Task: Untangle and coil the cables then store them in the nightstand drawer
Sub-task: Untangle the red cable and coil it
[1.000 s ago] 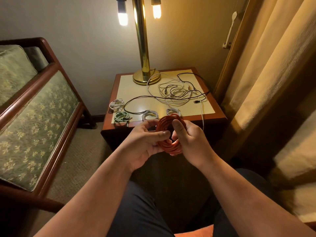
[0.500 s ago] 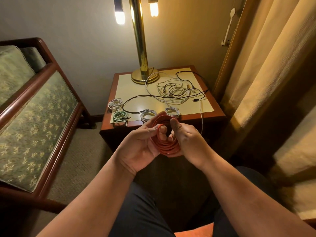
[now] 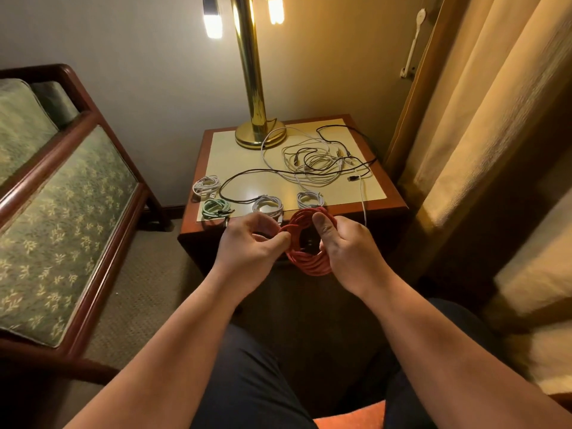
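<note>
Cables lie on top of the nightstand (image 3: 241, 159), and I think the job is about half done. The biggest thing left is the messy pile (image 3: 318, 162) of white and black cables near the lamp (image 3: 258, 136), all mixed up together. A long black cable (image 3: 247, 175) runs out of that pile toward the front left. The red cable (image 3: 309, 263) is wound into a fat ring. It is held in the air just in front of the nightstand and looks almost finished. Four small ones sit neatly along the front and left: a white coil (image 3: 206, 184), a green coil (image 3: 214, 209), a second white coil (image 3: 267, 205) and a third white coil (image 3: 310, 199). None is put away yet. I cannot see the drawer, because the front of the nightstand is dark.

The right hand (image 3: 349, 246) grips the red ring, with the thumb pressed on the front and the fingers curled behind. The left hand (image 3: 250, 246) pinches a bit of red cable at the ring's left side, between thumb and fingers.
</note>
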Demonstrator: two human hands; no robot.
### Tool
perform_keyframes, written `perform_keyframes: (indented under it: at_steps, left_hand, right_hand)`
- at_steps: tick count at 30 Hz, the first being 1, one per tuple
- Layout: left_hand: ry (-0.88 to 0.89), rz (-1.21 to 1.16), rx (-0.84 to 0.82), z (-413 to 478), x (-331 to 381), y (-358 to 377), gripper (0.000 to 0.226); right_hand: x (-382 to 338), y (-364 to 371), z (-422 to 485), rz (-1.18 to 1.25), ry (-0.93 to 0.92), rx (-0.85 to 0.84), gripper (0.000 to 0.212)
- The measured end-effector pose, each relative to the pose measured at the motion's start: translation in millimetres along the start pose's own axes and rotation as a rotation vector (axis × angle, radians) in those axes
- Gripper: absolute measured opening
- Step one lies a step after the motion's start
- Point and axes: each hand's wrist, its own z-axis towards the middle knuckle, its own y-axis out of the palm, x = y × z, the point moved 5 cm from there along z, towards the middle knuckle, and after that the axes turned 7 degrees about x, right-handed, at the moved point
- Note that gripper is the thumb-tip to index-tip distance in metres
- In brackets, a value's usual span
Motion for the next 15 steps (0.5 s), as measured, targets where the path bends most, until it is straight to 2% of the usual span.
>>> perform_keyframes:
  at_steps: [1,3,5,7,10,12,15]
  left_hand:
    - [0.075,0.066,-0.004,0,3,-3,0.008]
    - [0.088,0.024,-0.059,2,4,-6,0.004]
    - [-0.023,-0.153,-0.123,2,4,-8,0.004]
    - [-0.165,-0.353,-0.172,2,1,-9,0.006]
    - [-0.205,-0.432,-0.216,5,2,-12,0.005]
    - [-0.183,-0.412,-0.250,5,5,-13,0.005]
    - [-0.191,-0.381,-0.284,4,6,-12,0.005]
  right_hand:
    - [2,1,0,0.017,-0.001,-0.009,0.050]
    - [8,5,0,0.048,0.001,-0.041,0.054]
    - [10,9,-2,0.100,0.003,-0.133,0.050]
    - [12,12,-4,0.292,0.070,-0.284,0.039]
    - [14,12,-10,0.583,0.184,-0.492,0.027]
    - [15,8,-11,0.580,0.157,-0.537,0.023]
    - [18,-1,-7,0.500,0.136,-0.524,0.032]
